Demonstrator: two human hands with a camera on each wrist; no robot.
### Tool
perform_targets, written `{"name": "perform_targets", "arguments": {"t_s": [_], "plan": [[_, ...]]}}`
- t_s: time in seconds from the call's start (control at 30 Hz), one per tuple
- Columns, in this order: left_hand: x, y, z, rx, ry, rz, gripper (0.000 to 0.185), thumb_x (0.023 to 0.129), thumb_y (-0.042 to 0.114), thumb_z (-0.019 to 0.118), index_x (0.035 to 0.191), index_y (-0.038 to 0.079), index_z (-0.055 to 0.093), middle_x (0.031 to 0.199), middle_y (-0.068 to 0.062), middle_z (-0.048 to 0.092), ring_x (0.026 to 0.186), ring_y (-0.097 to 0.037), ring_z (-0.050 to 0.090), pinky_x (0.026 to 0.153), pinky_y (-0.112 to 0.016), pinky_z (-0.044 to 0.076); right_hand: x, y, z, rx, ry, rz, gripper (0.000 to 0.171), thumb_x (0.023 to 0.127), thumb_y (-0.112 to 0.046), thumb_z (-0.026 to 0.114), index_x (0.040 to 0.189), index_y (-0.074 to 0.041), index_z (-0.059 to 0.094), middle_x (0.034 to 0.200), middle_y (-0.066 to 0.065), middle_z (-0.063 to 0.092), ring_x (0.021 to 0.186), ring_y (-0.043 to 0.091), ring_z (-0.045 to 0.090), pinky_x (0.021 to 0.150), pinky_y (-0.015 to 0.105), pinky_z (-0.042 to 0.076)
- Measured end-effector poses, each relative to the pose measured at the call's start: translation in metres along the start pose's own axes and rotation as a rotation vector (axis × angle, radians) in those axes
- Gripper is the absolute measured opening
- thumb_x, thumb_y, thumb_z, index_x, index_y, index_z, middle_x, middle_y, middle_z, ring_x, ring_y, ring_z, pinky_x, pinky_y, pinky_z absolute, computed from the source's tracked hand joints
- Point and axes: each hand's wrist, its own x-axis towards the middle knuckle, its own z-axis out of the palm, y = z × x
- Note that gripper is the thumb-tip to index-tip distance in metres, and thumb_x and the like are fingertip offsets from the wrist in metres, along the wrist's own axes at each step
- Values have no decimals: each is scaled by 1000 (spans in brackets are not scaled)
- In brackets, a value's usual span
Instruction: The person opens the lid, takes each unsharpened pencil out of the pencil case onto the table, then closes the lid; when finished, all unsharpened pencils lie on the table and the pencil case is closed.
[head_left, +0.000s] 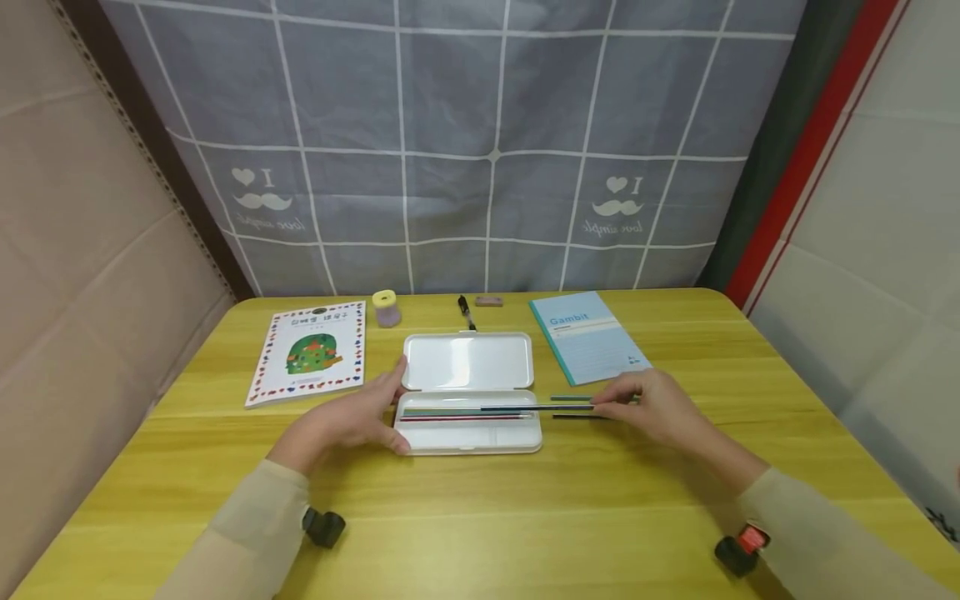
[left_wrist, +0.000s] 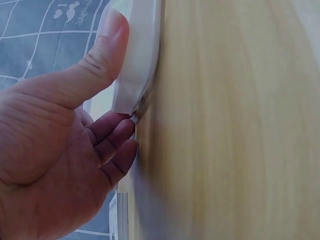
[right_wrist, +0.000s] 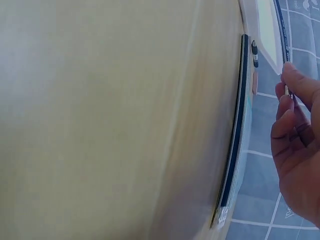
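Observation:
An open white pencil case (head_left: 467,362) lies at the table's middle, with a red pen (head_left: 457,418) and a grey-green one in its lower tray. My left hand (head_left: 384,408) grips the case's left end, thumb on top of the case (left_wrist: 139,60) and fingers (left_wrist: 117,145) curled under its edge. My right hand (head_left: 603,405) pinches the end of a thin dark pen (head_left: 536,407) that reaches left over the tray. In the right wrist view the fingertips (right_wrist: 290,87) pinch that pen (right_wrist: 281,25). A teal pen (head_left: 570,397) and a black pen (head_left: 577,417) lie on the table by the right hand.
A picture book (head_left: 310,352) lies at the left, a blue notebook (head_left: 588,336) at the right. Behind the case are a small yellow-topped roll (head_left: 386,307), a black pen (head_left: 466,311) and an eraser (head_left: 488,301). A grey checked curtain hangs at the table's far edge.

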Motion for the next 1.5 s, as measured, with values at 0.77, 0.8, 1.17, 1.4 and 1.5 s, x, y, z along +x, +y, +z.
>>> {"name": "perform_targets", "arguments": {"t_s": [0.77,0.8,1.17,1.4,1.5], "plan": [[-3,-1,-2,5,0,21,144,75,36,93,162,-4,-14,143,-17,51,140,-33,40,124,-56,22,-34,29,-24,-128,-21,172,4,90,-22,83,88,-19,82,90,-7,73,79,8,57,70,26,48],[-2,-1,-2,3,1,24,144,75,36,93,162,-4,-14,143,-17,51,140,-34,40,124,-56,22,-35,30,-26,-130,-19,181,5,90,-23,83,88,-19,82,90,-6,73,79,8,56,69,26,48],[1,-2,-2,-10,-8,2,145,75,38,93,163,-1,-16,144,-17,47,141,-33,37,124,-56,21,-47,44,-37,-215,-26,161,11,89,-16,84,82,-25,80,93,-5,74,90,16,66,74,28,53],[2,-3,-2,-4,-12,0,145,75,39,93,163,-1,-16,144,-17,48,141,-33,38,124,-56,21,-47,49,-39,-234,-48,152,5,88,-18,85,85,-19,81,91,-7,73,89,14,67,74,29,53],[2,-3,-2,-2,-9,0,144,75,38,93,163,-1,-15,143,-17,49,140,-32,40,124,-56,22,-47,52,-40,-230,-60,149,3,88,-18,85,87,-16,82,89,-7,73,79,4,61,68,26,51]]}}
